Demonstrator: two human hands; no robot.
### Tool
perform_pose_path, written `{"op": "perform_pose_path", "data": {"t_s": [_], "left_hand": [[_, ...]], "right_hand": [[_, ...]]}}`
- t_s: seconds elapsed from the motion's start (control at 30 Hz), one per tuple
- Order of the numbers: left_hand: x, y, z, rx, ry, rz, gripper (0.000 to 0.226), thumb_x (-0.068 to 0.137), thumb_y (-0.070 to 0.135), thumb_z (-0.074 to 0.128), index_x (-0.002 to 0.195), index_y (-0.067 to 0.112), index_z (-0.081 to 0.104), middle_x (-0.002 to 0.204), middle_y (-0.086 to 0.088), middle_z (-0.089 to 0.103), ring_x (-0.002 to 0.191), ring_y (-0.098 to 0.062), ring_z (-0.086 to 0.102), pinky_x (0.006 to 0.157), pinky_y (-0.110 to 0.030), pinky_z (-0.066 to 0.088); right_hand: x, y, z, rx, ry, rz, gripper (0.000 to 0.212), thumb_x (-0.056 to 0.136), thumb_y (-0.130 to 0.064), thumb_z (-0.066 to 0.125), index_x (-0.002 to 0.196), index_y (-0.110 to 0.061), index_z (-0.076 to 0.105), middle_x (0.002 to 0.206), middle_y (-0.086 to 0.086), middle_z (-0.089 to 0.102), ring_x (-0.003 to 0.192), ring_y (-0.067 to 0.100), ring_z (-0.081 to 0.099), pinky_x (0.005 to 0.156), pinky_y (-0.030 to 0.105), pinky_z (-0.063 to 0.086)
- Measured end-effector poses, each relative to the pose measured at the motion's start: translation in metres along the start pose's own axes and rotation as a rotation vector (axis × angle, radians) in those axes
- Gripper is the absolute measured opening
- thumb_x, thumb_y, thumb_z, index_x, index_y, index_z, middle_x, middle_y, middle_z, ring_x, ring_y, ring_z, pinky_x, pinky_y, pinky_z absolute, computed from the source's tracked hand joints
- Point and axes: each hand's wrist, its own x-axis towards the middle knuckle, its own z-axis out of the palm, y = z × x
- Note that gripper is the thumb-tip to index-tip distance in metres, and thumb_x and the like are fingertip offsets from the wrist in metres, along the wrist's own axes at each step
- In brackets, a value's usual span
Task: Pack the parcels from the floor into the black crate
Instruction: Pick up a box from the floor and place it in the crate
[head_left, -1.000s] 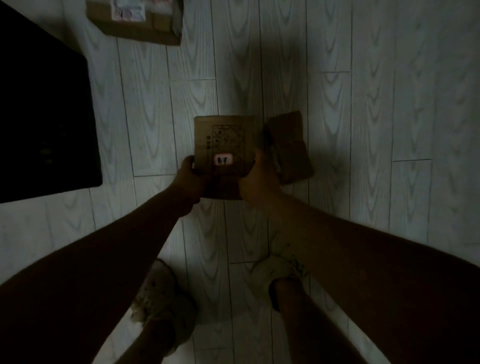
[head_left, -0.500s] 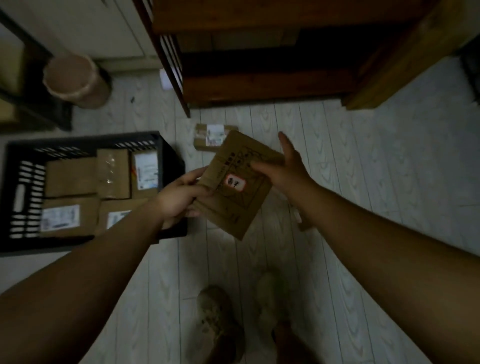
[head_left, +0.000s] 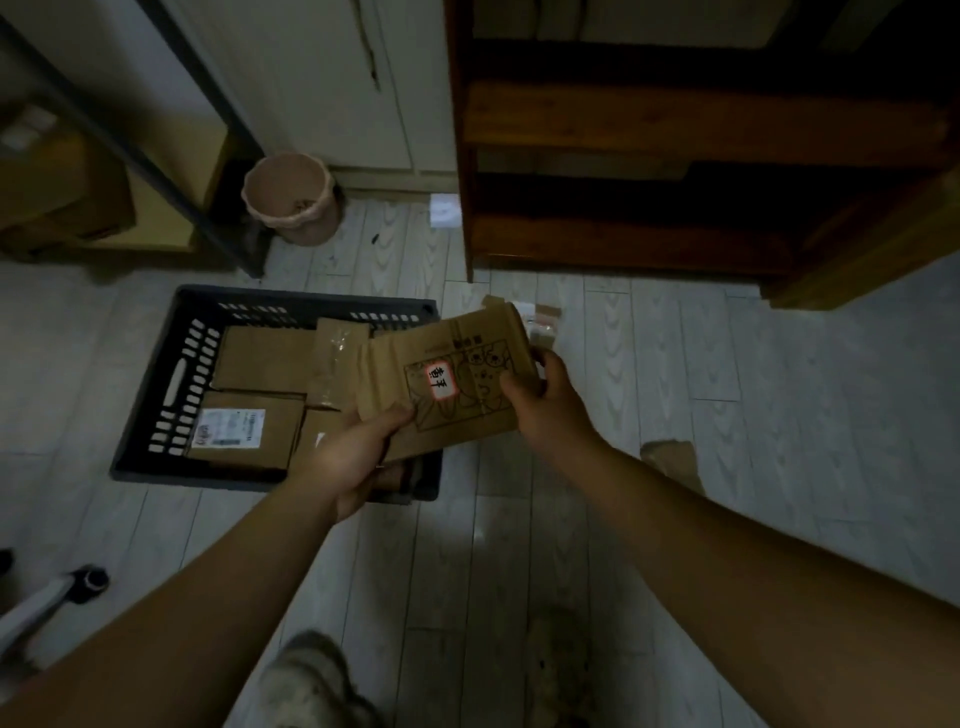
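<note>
A flat brown cardboard parcel (head_left: 457, 379) with a printed drawing and a red-edged white sticker is held in the air over the right end of the black crate (head_left: 156, 374). My left hand (head_left: 358, 452) grips its near left corner and my right hand (head_left: 540, 400) grips its right edge. The crate stands on the floor at the left and holds several brown parcels, one with a white label (head_left: 228, 427). Another parcel (head_left: 670, 460) lies on the floor to the right, and a small one (head_left: 543, 325) peeks out behind the held parcel.
A pinkish waste bin (head_left: 291, 200) stands by the wall behind the crate. A dark wooden shelf unit (head_left: 675, 156) fills the upper right, a metal rack (head_left: 171, 156) the upper left. A white paper scrap (head_left: 444, 210) lies by the shelf. My feet show at the bottom edge.
The parcel was lifted off the floor in both hands and carried left toward the crate. It has turned flatter, and my right hand now grips its right edge instead of lying open on it.
</note>
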Motion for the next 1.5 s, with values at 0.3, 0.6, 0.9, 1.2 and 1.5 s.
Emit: {"op": "perform_pose_path", "data": {"t_s": [0.3,0.6,0.9,1.2,1.5], "left_hand": [[0.014,-0.009,-0.195,0.042,0.18,0.066,0.066,0.084,0.028,0.068,0.138,0.03,0.03,0.114,-0.002,0.057,0.086,-0.019,0.061,0.061,-0.031,0.051],[0.033,0.025,-0.353,0.424,0.27,0.086,0.093,0.067,0.054,0.071,0.143,0.02,0.03,0.136,-0.013,0.044,0.118,-0.034,0.051,0.095,-0.053,0.048],[0.105,0.058,-0.362,0.761,0.209,0.218,0.1,0.074,0.026,0.076,0.149,0.029,0.009,0.145,-0.013,0.025,0.13,-0.037,0.033,0.105,-0.056,0.037],[0.203,0.063,-0.363,1.06,0.138,0.185,0.097,0.079,0.041,0.07,0.151,0.026,0.006,0.157,-0.009,-0.008,0.142,-0.041,0.013,0.115,-0.054,0.021],[0.277,0.034,-0.366,1.356,0.04,0.32,0.079,0.088,0.039,0.058,0.149,0.035,0.008,0.157,-0.006,-0.013,0.141,-0.044,-0.006,0.114,-0.057,0.013]], "right_hand": [[-0.007,0.003,0.203,-0.29,-0.109,0.016,0.083,0.088,-0.037,0.063,0.151,-0.03,0.01,0.15,0.0,0.025,0.137,0.022,0.032,0.107,0.033,0.031],[0.014,-0.018,0.362,-0.299,-0.187,-0.044,0.129,0.045,-0.062,0.084,0.145,-0.049,0.003,0.139,0.004,0.041,0.125,0.021,0.048,0.1,0.044,0.047],[0.09,-0.036,0.376,-0.369,-0.18,0.028,0.12,0.062,-0.045,0.082,0.15,-0.042,0.0,0.144,0.004,0.033,0.129,0.02,0.04,0.106,0.04,0.042],[0.178,-0.011,0.396,-0.538,-0.198,0.106,0.091,0.081,-0.04,0.07,0.148,-0.043,0.008,0.142,0.009,0.031,0.12,0.03,0.048,0.098,0.046,0.047],[0.231,0.037,0.423,-0.678,-0.134,0.141,0.084,0.09,-0.029,0.059,0.149,-0.042,0.001,0.147,0.012,0.024,0.118,0.035,0.048,0.097,0.046,0.047]]}}
